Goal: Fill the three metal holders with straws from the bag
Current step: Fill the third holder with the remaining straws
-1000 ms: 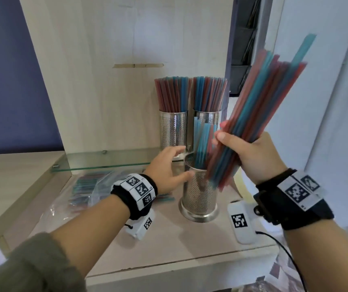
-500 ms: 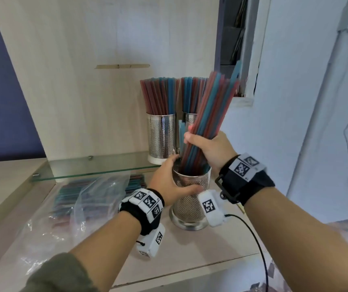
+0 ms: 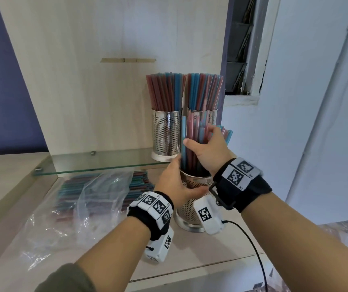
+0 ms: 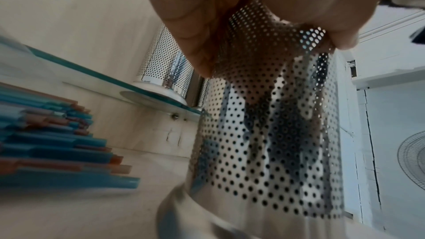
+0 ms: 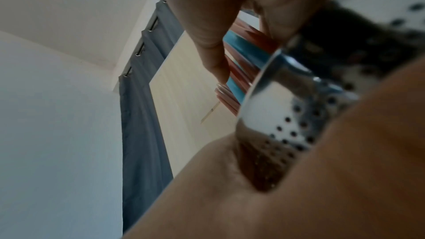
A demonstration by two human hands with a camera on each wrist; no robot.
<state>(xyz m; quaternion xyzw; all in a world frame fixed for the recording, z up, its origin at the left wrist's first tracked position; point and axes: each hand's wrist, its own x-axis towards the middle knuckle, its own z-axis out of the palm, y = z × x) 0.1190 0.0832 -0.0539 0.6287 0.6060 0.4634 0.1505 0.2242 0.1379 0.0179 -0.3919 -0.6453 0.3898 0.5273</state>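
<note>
Nearest the front edge of the pale wooden worktop, toward its right side, stands the front holder, a perforated metal cylinder on a flared base. The left hand wraps it just below the rim, fingers curled round the far side and thumb across the near wall; the left wrist view shows the palm and thumb pressed against the dotted metal. Above the rim the right hand closes round a bundle of red and blue straws whose lower ends are already inside the holder, thumb on the left of the bundle and fingers curled round its right side. The right wrist view shows the thumb lying along the straws over the shiny rim.

To the left, further in from the front edge, a clear plastic bag lies crumpled and open, with more red and blue straws lying flat inside it and reaching under the glass shelf.

On that shelf, against the wooden back panel, two more holders stand side by side and touching: the left shelf holder and the right shelf holder, both packed with upright straws. The right one is partly hidden behind the held bundle.
</note>
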